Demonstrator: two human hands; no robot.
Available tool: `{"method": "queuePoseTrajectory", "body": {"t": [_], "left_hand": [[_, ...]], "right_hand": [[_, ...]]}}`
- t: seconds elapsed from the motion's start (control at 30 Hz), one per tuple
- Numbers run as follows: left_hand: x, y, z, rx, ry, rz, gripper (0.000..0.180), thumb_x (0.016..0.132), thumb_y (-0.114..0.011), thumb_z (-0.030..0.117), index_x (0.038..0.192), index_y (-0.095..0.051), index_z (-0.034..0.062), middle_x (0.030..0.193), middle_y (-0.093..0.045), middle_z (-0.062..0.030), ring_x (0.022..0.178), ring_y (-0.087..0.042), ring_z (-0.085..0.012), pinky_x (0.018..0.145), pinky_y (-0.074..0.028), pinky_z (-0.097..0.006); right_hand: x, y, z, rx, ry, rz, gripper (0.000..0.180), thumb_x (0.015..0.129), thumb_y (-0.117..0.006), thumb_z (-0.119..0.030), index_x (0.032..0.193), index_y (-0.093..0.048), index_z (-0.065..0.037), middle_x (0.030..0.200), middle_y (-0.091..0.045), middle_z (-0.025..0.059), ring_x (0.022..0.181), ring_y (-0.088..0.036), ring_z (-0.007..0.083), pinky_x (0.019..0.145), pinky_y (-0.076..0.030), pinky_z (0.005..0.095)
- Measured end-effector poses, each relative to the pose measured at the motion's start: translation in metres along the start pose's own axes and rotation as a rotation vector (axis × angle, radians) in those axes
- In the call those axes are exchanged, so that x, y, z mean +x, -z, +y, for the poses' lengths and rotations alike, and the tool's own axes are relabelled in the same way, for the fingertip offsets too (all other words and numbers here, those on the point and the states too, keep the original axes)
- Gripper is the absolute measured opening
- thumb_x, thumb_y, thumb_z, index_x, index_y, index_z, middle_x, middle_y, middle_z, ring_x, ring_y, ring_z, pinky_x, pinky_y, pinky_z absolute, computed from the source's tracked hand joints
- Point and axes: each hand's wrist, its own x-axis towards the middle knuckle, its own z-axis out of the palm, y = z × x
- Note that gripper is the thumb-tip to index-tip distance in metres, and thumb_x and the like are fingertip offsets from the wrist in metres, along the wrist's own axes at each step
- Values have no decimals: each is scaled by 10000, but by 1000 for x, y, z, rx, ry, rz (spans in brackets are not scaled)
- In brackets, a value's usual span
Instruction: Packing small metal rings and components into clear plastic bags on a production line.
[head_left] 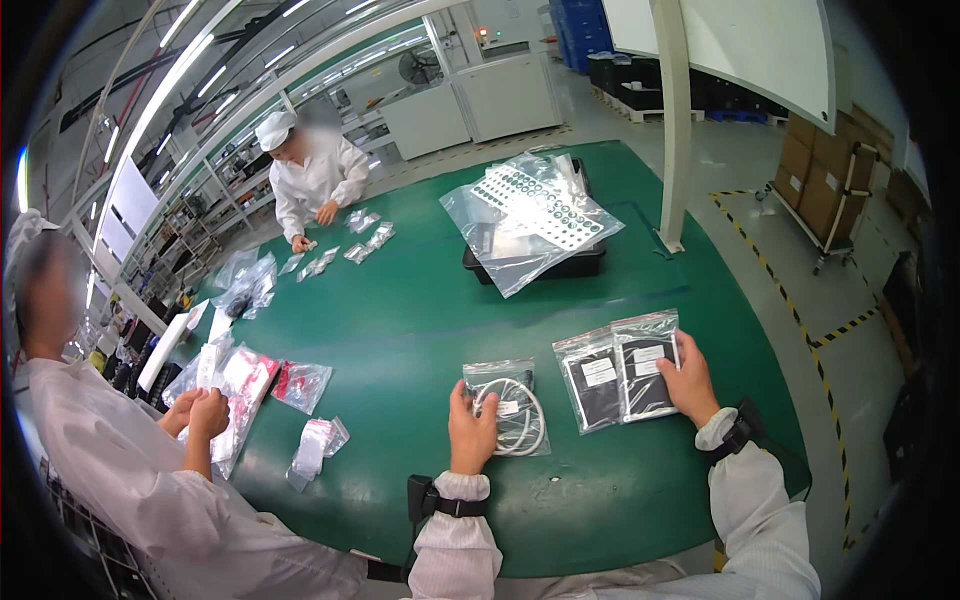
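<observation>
A clear zip bag with a coiled white cable [541,412] and a white label lies on the green table in front of me. My left hand [472,432] grips its left edge, thumb on top. To the right, two clear zip bags with flat black contents and white labels sit side by side, the left bag [588,385] partly under the right bag [640,352]. My right hand [690,380] is closed on the right bag's right edge, thumb on its front; the fingers beneath are hidden.
A black tray [590,264] under clear bags and a sheet of green round stickers [535,205] stands farther back, near a white post [672,130]. Two co-workers in white handle small items at left. Small bags [318,442] and a red-topped bag [302,385] lie between us.
</observation>
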Motion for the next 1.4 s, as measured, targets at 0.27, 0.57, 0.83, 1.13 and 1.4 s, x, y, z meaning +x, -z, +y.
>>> {"method": "queuePoseTrajectory", "body": {"t": [0.27, 0.57, 0.83, 1.13, 1.4], "left_hand": [[-17, -8, 20, 731, -385, 101, 907, 846, -798, 376, 1509, -357, -59, 1555, -302, -356, 1437, -354, -462, 1146, -315, -521], [-43, -49, 33, 953, -589, -184, 753, 882, -711, 522, 1468, -500, 99, 1552, -361, -295, 1453, -317, -474, 1139, -219, -646], [-70, -86, 23, 875, -750, -422, 569, 965, -627, 466, 1454, -521, 195, 1494, -415, -314, 1409, -392, -452, 1129, -273, -624], [-66, -83, 23, 825, -702, -435, 543, 954, -657, 431, 1404, -555, 145, 1492, -414, -320, 1404, -397, -452, 1140, -287, -574], [-64, -82, 22, 783, -700, -450, 542, 937, -684, 407, 1365, -573, 94, 1471, -428, -337, 1393, -404, -464, 1143, -303, -531]], "right_hand": [[3, 30, -26, -635, 131, 91, 652, 886, -699, -172, 1458, -443, 9, 1437, -493, 221, 1317, -464, 396, 1093, -369, 468], [-30, -2, -65, -824, 187, -258, 790, 864, -734, -459, 1476, -452, -46, 1542, -347, 281, 1438, -303, 468, 1163, -209, 567], [-11, 17, -44, -892, -119, -49, 889, 839, -753, -463, 1479, -375, 25, 1469, -422, 254, 1386, -361, 415, 1139, -261, 524], [6, 22, -9, -356, -99, 68, 640, 840, -759, -148, 1381, -453, 6, 1110, -566, 149, 1022, -582, 286, 910, -478, 398], [7, 25, -15, -224, -291, 18, 547, 874, -737, -172, 1328, -537, 57, 1065, -655, 151, 878, -664, 230, 817, -542, 351]]}}
